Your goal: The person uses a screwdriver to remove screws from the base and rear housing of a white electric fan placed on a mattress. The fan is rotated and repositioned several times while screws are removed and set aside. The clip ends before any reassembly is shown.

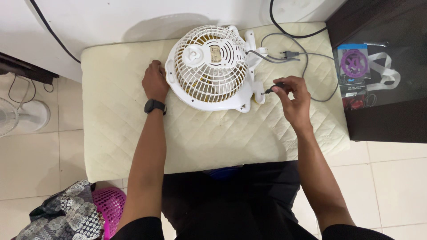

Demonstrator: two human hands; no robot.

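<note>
**Small white fan, face-down on quilted pad: handling risks**

Nearest item: your lap in dark clothing at the pad's near edge, both forearms reaching out over it.

Item 1, the small white fan (211, 66). It lies grille-down, rear guard upward, at the far middle of the cream quilted pad (133, 133). Its grey cord (307, 62) trails off to the right, with the plug (290, 54) lying loose on the pad.

Item 2, your right hand (296, 98). Its fingertips are pinched on a small dark-handled tool (275, 87), probably a screwdriver, tip aimed at the fan's white base (258, 91). Risk: a thin tip held this lightly may slip off a fastener and gouge plastic or your other hand.

Item 3, your left hand (154, 82), black watch on the wrist. It rests curled against the fan's left rim, bracing it. Risk: the soft pad gives, so sideways pressure may tilt or slide the fan away.

Item 4, surroundings. Any small part freed here could sink into the quilting or roll to the tile floor (391, 178). Also present: a dark cabinet (382, 120) to the right, a pink basket (109, 204) with patterned cloth at lower left, and a second fan (18, 115) at far left.
</note>
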